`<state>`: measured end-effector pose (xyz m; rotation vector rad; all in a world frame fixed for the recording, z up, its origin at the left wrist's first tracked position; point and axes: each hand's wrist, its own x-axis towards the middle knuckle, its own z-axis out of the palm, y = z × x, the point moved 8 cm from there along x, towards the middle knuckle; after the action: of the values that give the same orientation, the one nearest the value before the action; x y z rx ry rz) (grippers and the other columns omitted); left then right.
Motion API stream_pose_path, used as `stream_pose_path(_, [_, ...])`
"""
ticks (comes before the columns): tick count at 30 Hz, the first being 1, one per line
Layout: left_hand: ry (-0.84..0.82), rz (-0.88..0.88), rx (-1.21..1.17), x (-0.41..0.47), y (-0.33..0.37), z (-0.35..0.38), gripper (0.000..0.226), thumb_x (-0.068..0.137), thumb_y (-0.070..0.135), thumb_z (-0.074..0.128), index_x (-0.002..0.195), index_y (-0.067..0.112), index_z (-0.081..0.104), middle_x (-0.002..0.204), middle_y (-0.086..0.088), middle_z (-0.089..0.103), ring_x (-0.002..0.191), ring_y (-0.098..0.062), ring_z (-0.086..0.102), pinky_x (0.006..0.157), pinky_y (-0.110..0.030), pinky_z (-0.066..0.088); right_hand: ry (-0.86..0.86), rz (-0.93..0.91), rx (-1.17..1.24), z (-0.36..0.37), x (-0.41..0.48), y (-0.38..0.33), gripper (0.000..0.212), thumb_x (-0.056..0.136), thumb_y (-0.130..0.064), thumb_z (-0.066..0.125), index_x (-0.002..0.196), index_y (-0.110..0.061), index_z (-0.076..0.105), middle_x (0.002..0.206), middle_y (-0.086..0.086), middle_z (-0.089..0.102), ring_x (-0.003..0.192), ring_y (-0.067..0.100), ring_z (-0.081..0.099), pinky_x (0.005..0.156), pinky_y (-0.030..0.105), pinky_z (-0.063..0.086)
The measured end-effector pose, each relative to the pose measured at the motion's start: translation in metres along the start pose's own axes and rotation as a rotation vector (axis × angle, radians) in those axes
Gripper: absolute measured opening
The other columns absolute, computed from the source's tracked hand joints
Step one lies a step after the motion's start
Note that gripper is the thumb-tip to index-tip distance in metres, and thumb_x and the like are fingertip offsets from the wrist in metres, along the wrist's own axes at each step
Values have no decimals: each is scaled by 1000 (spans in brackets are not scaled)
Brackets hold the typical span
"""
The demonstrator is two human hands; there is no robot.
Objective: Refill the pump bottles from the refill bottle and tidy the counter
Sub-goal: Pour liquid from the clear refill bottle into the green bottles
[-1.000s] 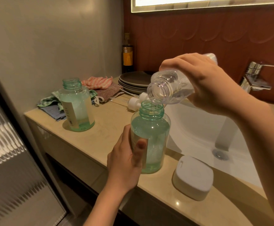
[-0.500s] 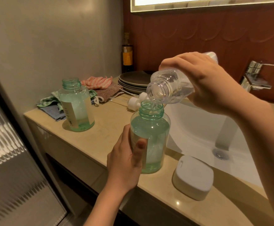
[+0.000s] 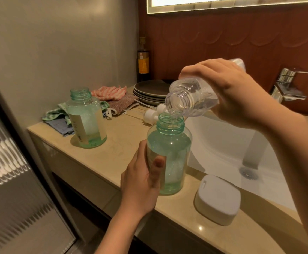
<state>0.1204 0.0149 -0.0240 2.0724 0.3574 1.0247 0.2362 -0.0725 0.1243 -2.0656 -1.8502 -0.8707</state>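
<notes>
Change record, last second:

Refill bottle (image 3: pixel 191 99): the right hand (image 3: pixel 228 92) has carried it very slightly up and toward the back edge of the bench; tilt much as before, mouth over the neck of the near pump bottle (image 3: pixel 168 154).

Liquid: a thin clear thread runs from the refill bottle's mouth into that neck; whether the level has risen cannot be told.

View: small shift of the head camera only.
</notes>
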Motion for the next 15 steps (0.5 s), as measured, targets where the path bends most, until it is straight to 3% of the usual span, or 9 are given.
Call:
stream_pose_path(7, [-5, -19, -12, 0, -1, 1, 73, 65, 92, 4, 110, 45, 39, 104, 23, 57, 92, 4, 55, 76, -31, 46, 4, 0, 0, -1, 0, 0, 82, 66, 14, 71, 133, -22, 43, 125, 9, 54, 113, 31, 48, 95, 39, 35])
stream_pose_path(15, [-6, -18, -4, 0, -1, 1, 69, 65, 91, 4, 108, 49, 38, 103, 24, 57, 91, 4, 55, 75, -32, 46, 0, 2, 1, -1, 0, 0, 82, 66, 14, 71, 133, -22, 43, 126, 8, 54, 114, 30, 48, 95, 38, 34])
